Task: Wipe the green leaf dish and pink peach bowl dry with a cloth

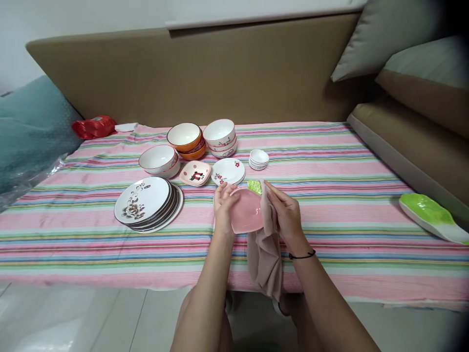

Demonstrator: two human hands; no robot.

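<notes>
A pink dish [246, 212] with a green leaf-shaped edge is held up in front of me, above the striped cloth. My left hand [224, 203] grips its left side, with the thumb over the rim. On the other side, my right hand [287, 210] pinches a dusty-pink cloth [266, 259] against the dish's right edge. The cloth hangs down below the dish. Just beyond the dish lie small white floral plates [229, 170] and a stack of tiny white bowls [259, 159].
A stack of plates [142, 203] stands at left. Behind are white bowls [220, 134], orange bowls [184, 137], another bowl pair [158, 159] and square dishes [195, 173]. A green cabbage-shaped dish [428, 213] lies far right, near cushions [425, 73]. A red package [94, 128] lies back left.
</notes>
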